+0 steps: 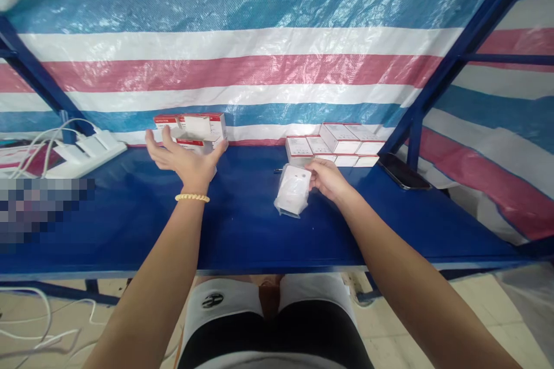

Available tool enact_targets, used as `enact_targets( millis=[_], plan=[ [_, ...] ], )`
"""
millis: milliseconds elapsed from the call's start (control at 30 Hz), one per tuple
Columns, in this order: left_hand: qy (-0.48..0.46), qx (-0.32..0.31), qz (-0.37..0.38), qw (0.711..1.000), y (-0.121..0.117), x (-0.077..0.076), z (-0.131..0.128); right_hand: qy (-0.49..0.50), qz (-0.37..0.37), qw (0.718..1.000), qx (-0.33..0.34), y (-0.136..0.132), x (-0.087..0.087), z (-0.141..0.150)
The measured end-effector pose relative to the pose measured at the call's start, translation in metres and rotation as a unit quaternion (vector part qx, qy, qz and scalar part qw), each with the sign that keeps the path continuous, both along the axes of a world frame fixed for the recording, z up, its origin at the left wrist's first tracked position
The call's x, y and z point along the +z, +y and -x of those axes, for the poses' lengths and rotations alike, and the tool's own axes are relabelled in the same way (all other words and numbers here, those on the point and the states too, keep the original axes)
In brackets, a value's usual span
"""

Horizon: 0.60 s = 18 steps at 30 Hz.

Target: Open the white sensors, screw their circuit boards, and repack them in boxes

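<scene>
My left hand is in front of a group of red-and-white cartons at the back left of the table. Its fingers and thumb are spread, with an open carton just behind them, its flap raised. Whether the fingertips touch that carton I cannot tell. Between the thumb and fingers of my right hand is the upper right edge of a white device in a clear plastic bag. The bagged device is tilted over the blue table, near the middle. A small dark thin item shows beside the bag.
Several white cartons with red edges are stacked at the back right. A black phone lies beside them. At the left, a white power strip holds plugs and cables. Blue frame posts and a striped tarp stand behind the table.
</scene>
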<state>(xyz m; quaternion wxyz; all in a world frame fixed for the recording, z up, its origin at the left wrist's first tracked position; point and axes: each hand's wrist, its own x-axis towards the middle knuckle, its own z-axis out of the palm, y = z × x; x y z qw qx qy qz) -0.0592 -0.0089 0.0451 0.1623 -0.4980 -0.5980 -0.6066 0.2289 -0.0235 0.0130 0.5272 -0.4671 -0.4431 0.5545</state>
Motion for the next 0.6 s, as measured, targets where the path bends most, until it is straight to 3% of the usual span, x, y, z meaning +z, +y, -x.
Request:
enact_targets(
  millis=[67, 133, 233, 300, 367, 400, 467, 600],
  plan=[
    [0.060, -0.063, -0.018, 0.996, -0.004, -0.004, -0.020, -0.002, -0.006, 1.000, 0.000, -0.001, 0.000, 0.002],
    [0.109, -0.228, 0.048, 0.966, -0.008, -0.013, -0.045, 0.000, -0.017, 1.000, 0.001, -0.003, 0.000, 0.005],
    [0.064, -0.454, 0.206, 0.865, -0.013, -0.030, -0.078, 0.008, -0.031, 0.999, 0.005, -0.005, 0.000, 0.010],
    [-0.004, -0.568, 0.319, 0.759, -0.015, -0.041, -0.090, 0.017, -0.035, 0.999, 0.014, -0.006, -0.001, 0.013],
    [-0.091, -0.626, 0.355, 0.689, -0.015, -0.047, -0.094, 0.030, -0.039, 0.998, 0.025, -0.006, -0.001, 0.016],
    [-0.131, -0.637, 0.354, 0.672, -0.014, -0.049, -0.094, 0.036, -0.044, 0.998, 0.028, -0.006, -0.001, 0.016],
    [-0.200, -0.626, 0.327, 0.678, -0.012, -0.049, -0.092, 0.026, -0.066, 0.997, 0.025, -0.006, -0.001, 0.017],
    [-0.313, -0.538, 0.279, 0.731, -0.004, -0.043, -0.088, -0.092, -0.108, 0.989, 0.039, -0.009, -0.004, 0.018]
  ],
)
